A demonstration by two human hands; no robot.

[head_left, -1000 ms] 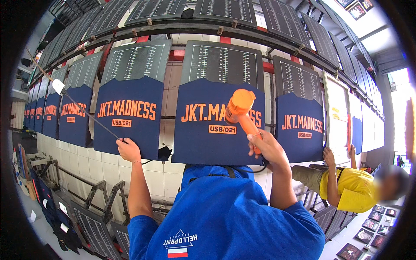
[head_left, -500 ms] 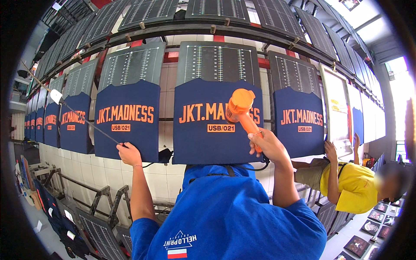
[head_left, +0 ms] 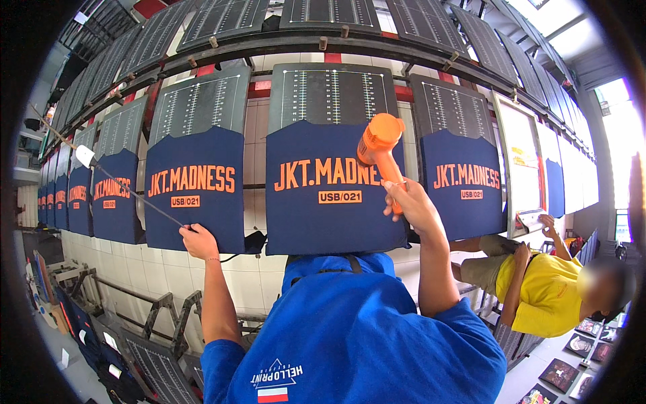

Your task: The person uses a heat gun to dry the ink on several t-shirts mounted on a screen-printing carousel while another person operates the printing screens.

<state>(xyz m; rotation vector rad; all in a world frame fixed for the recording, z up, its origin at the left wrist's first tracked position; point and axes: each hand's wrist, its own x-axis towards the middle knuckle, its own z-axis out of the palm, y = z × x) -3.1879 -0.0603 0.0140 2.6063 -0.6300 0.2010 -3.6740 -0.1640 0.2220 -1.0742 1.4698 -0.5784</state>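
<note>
My right hand (head_left: 416,207) is wrapped round the handle of an orange hair dryer (head_left: 382,138). The dryer is over the right part of the orange lettering on a navy shirt (head_left: 303,229), hiding the end of the print. That shirt lies on a black board (head_left: 331,94) with white scale marks. My left hand (head_left: 199,241) is closed on a taut grey cord (head_left: 145,200) at the lower edge of another printed navy shirt (head_left: 194,219). From there the cord runs up left to a white connector (head_left: 85,155).
More boards with printed navy shirts stand in a row, including one at right (head_left: 464,219). Behind runs a metal rail (head_left: 282,40) with further boards. At right, a co-worker in a yellow shirt (head_left: 548,293) is beside a framed printing screen (head_left: 518,155).
My right hand has moved the dryer slightly up and right across the print. My left hand still holds the cord. The co-worker's arms have shifted, one now lower and nearer their body.
</note>
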